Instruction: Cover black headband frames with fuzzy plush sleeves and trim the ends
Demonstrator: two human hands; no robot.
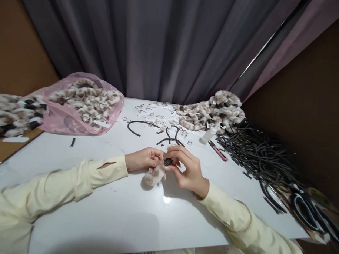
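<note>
Both hands meet over the middle of the white table. Between them is a small fluffy brown-and-white fur piece (pixel 153 177) with a dark ribbed part (pixel 167 162) at its upper end. My left hand (pixel 146 159) pinches the fur piece near that dark part. Bent over it from the other side, my right hand (pixel 188 168) has its thumb and fingers closed on the dark ribbed part. Fingers cover some of the join, so its detail is hidden. Just beyond the hands lie several cut black cords (pixel 171 136).
A pink plastic bag (pixel 55 119) full of fur pieces stands at the left. More fur pieces (pixel 228 105) lie back right, near small metal rings (pixel 158 117), a clear bottle (pixel 209 135) and red-handled snips (pixel 219 151). Tangled black cords (pixel 257 148) and scissors (pixel 305 211) occupy the right side.
</note>
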